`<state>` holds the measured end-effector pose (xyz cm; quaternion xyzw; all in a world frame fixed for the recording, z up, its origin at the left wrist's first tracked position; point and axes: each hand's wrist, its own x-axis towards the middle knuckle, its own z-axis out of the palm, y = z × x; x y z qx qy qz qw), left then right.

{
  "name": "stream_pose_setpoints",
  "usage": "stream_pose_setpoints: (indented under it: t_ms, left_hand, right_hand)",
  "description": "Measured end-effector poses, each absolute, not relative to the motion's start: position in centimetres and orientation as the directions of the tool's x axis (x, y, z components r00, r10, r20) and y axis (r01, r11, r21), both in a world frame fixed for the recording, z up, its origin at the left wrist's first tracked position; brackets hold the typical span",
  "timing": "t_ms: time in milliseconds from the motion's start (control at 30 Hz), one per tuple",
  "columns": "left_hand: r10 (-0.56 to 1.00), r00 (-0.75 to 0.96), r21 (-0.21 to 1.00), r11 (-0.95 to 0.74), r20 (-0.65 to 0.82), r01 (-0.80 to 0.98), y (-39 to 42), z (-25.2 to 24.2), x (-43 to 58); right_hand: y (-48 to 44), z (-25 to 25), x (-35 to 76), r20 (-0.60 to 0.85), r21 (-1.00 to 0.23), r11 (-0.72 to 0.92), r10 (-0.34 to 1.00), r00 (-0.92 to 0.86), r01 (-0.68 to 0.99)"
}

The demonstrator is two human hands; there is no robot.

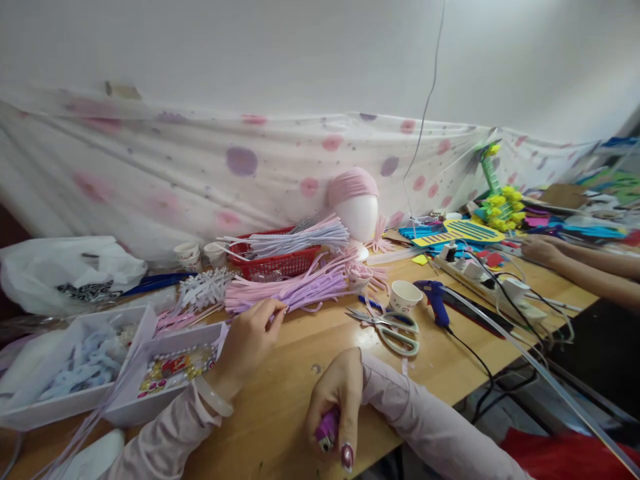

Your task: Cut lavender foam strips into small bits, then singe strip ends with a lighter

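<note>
My right hand (337,407) is wrapped round a purple lighter (327,430) above the table's front edge. Further forward and to the left, my left hand (257,333) is closed at the near side of a bundle of purple fuzzy stems (315,287); whatever its fingertips pinch is too small to make out. Pink stems (255,291) lie beside the purple ones. Behind them a red basket (280,265) holds pale stems (295,240). Scissors (393,328) rest on the wooden table (280,400), right of the bundles, near a paper cup (405,295).
White boxes (120,403) with beads and ribbon stand at the left by a plastic bag (70,267). A foam head (357,213) is at the back. A glue gun (436,303), power strip (490,290) and cords lie right; another person's hand (543,250) is beyond.
</note>
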<state>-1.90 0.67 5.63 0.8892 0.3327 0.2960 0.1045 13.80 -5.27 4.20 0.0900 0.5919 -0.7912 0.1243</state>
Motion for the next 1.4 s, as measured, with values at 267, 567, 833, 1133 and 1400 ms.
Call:
stream_pose_setpoints:
  t_ms: [267, 567, 833, 1133, 1400]
  left_hand:
    - [0.798, 0.422, 0.687, -0.593, 0.431, 0.421, 0.7, 6.4, -2.1]
    - [0.868, 0.492, 0.995, -0.094, 0.06, 0.045, 0.7, 7.2, -1.6]
    - [0.908, 0.417, 0.965, 0.146, -0.044, -0.216, 0.3, 5.7, -2.1]
    - [0.798, 0.579, 0.956, 0.275, -0.166, -0.105, -1.1, 4.6, -0.7]
    - [0.697, 0.695, 0.939, 0.332, -0.177, -0.093, -1.8, 3.2, -0.3]
  right_hand:
    - [-5.2, 2.8, 13.8, -0.268, -0.917, -0.289, -0.06, -0.962, 0.274]
    - [-5.3, 2.3, 13.6, -0.293, -0.956, -0.187, 0.543, -0.787, 0.227]
    - [-3.4, 1.3, 13.0, -0.003, -0.844, 0.003, 1.0, 0.012, -0.537]
    - [-3.3, 1.4, 13.5, -0.014, -0.855, 0.014, 0.999, 0.05, -0.519]
    - [-3.2, 1.4, 14.1, -0.021, -0.814, 0.011, 0.999, 0.047, -0.58]
